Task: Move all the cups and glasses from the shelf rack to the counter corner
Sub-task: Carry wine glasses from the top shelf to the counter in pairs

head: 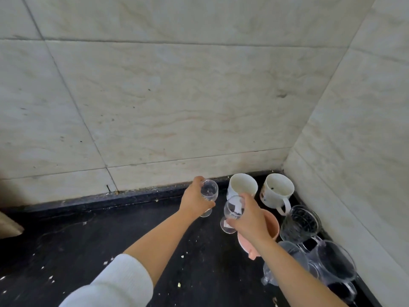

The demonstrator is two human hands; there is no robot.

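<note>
1. Two stemmed glasses are in my hands: my left hand (195, 199) grips one small stemmed glass (208, 193) by the bowl, and my right hand (249, 217) grips the other stemmed glass (232, 212), both low over the dark surface (132, 240) near the corner.
2. Already in the corner stand two white mugs (242, 188), a pink cup (269, 229) and several clear glasses (299, 223).
3. The shelf rack is out of view, so I cannot tell what remains.
4. The corner is crowded; the pink cup lies right under my right wrist, and crumbs dot the surface.
</note>
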